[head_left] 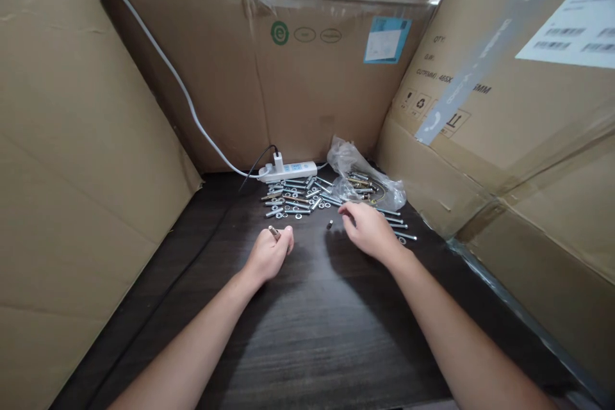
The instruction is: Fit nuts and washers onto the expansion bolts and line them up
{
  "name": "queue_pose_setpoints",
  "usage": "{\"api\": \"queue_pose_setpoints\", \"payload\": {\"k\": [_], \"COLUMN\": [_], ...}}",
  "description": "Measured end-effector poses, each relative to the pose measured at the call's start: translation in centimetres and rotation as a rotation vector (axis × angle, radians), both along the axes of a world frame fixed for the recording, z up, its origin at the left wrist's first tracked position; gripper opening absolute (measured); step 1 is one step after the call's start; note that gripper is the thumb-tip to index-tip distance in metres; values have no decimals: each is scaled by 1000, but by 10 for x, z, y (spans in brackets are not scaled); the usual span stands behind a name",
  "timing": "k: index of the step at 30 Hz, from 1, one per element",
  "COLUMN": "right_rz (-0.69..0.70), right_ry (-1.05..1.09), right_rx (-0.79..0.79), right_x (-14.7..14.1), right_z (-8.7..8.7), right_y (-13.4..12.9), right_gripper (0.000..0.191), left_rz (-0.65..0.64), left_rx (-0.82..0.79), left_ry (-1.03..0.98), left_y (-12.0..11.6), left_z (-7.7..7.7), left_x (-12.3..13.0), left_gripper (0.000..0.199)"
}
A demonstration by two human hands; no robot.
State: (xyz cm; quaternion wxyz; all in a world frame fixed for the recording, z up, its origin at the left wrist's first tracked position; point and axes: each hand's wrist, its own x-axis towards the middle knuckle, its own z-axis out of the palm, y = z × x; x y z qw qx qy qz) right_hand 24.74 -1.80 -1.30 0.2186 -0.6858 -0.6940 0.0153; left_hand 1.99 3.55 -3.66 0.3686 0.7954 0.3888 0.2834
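Observation:
My left hand [270, 255] is closed around a brass-coloured metal piece [274, 232], whose end sticks out at the top of the fist. To the right, my right hand [368, 229] hovers over the dark table [298, 333] with fingers apart and slightly curled, nothing visible between them. A small metal part [330, 225] stands on the table just left of its fingertips. Beyond both hands lie bolts, nuts and washers [293, 200] in loose rows. More long bolts [403, 234] lie to the right of my right hand, partly hidden by it.
A white power strip [291, 171] with a plug sits at the back. Beside it, a clear plastic bag [355, 166] holds more hardware. A black cable [192, 262] crosses the left side. Cardboard walls [216, 77] surround the table at the left, back and right.

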Motion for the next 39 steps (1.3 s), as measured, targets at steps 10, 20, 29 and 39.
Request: {"api": "queue_pose_setpoints", "payload": {"k": [10,20,29,39], "right_rz": [10,17,22,116], "right_ry": [-166,-50,-34,33], "right_rx": [-153,-181,-127,47], "right_x": [16,21,20,6], "right_z": [-12,-17,-19,-24], "right_y": [3,5,9,9], "right_gripper": [15,14,19,23], "left_rz": [-46,-124,-133,-152], "left_rx": [54,-52,-80,-106], "left_ry": [-12,-33,-42,-27], "left_y": [0,-2,-2,-2], "left_z": [2,1,-1,-3], "left_x": [0,2,2,2], "left_gripper": [47,49,48,49]}}
